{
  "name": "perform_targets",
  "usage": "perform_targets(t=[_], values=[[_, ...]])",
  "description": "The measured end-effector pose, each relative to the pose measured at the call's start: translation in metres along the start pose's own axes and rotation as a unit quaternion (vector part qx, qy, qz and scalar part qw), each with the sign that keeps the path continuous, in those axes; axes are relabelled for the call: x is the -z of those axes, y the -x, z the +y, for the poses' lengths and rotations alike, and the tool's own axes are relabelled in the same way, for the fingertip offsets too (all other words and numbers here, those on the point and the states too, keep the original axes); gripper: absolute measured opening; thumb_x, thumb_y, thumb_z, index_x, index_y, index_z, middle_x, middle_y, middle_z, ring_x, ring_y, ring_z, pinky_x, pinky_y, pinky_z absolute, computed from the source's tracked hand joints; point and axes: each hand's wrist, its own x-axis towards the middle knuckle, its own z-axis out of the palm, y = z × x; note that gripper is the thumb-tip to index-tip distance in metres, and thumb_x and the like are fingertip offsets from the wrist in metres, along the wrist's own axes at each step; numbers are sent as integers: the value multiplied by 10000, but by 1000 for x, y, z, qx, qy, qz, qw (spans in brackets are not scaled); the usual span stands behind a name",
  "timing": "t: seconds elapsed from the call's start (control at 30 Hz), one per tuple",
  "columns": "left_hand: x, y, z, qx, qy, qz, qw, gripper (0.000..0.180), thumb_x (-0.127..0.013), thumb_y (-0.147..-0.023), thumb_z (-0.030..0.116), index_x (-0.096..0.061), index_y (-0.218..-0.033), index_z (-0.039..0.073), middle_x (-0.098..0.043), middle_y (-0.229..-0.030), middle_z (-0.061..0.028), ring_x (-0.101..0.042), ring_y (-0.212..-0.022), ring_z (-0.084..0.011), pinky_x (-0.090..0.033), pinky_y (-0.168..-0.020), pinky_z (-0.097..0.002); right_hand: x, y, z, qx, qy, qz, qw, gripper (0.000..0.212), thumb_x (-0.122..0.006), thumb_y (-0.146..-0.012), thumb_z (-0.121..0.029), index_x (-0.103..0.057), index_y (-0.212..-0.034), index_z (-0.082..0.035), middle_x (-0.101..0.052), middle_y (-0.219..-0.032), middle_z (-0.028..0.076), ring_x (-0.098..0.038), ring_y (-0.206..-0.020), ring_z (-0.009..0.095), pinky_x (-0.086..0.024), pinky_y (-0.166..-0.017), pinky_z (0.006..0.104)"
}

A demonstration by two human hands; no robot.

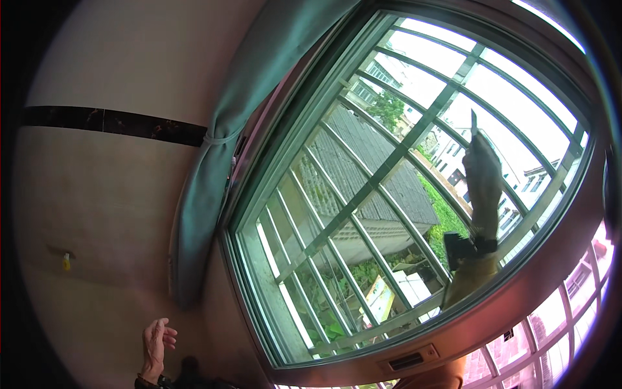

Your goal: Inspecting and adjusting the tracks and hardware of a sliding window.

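My right hand is raised at the right, in front of the window glass. It is closed on a thin, dark, pointed strip that sticks up beyond the fingers; its exact kind is too small to tell. A dark band and a boxy black device sit at that wrist, above a yellowish sleeve. Low at the left, my left hand is held up with loosely curled fingers, apart and with nothing in them. A dark band circles its wrist. Whether the strip touches the glass I cannot tell.
A teal curtain, tied in the middle, hangs left of the window. Metal bars cross outside the glass. The reddish window frame carries a dark recessed latch. A dark patterned strip runs along the wall.
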Motion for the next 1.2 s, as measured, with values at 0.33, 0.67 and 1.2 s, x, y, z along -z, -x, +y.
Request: perform_targets(t=[0.33, 0.67, 1.2], values=[[-16, 6, 16, 12, -16, 4, 1000, 495, -449, -948, 415, -527, -1138, -35, -619, -807, -93, -555, -635, -100, -480, -536, -228, -106, 83, -54, -349, -576, -206, 710, 198, -611, -859, -133, -627, -970, 30, -550, -717, -2, -491, -626, 56, -381, -566, 203], [-48, -25, 40, 20, 8, -98, 995, 413, -460, -960, 344, -524, -1135, -24, -630, -822, -79, -556, -660, -87, -475, -563, -212, -93, 110, -66, -286, -491, -330, 754, 360, -650, -834, -197, -614, -1050, 89, -632, -794, 76, -552, -671, 130, -426, -602, 242], [-107, -21, 46, 89, -69, -490, 864, 245, -553, -934, 207, -661, -944, -13, -663, -841, -54, -596, -727, -91, -500, -664, -233, 58, 307, -106, -572, -276, 185, 750, 224, -603, -864, -120, -592, -1047, 8, -547, -684, 4, -512, -573, 72, -385, -463, 206]])
